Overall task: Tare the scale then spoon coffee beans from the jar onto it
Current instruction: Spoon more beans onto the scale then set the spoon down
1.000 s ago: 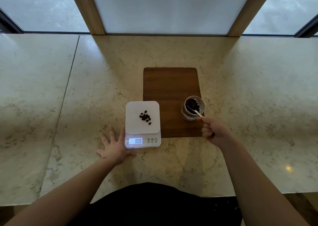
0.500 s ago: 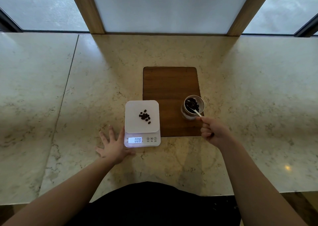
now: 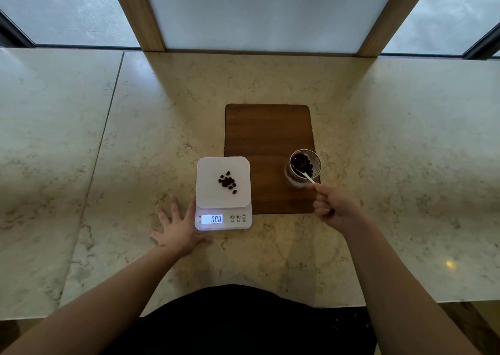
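Note:
A white digital scale (image 3: 208,200) sits on the marble counter with a small pile of coffee beans (image 3: 227,182) on its platform; its lit display reads 0.08. My left hand (image 3: 177,229) lies flat on the counter, fingers spread, touching the scale's left front corner. A small glass jar (image 3: 303,168) holding dark beans stands on the wooden board's right front part. My right hand (image 3: 334,206) is closed on a white spoon (image 3: 307,176) whose bowl is down inside the jar among the beans.
A dark wooden board (image 3: 266,135) lies behind and right of the scale. A seam in the marble counter (image 3: 102,138) runs down the left. Window panes and two slanted wooden posts (image 3: 138,14) rise at the back edge.
Hardly anything has moved; the spoon stays in the jar with only a slight shift, and my left hand remains beside the scale.

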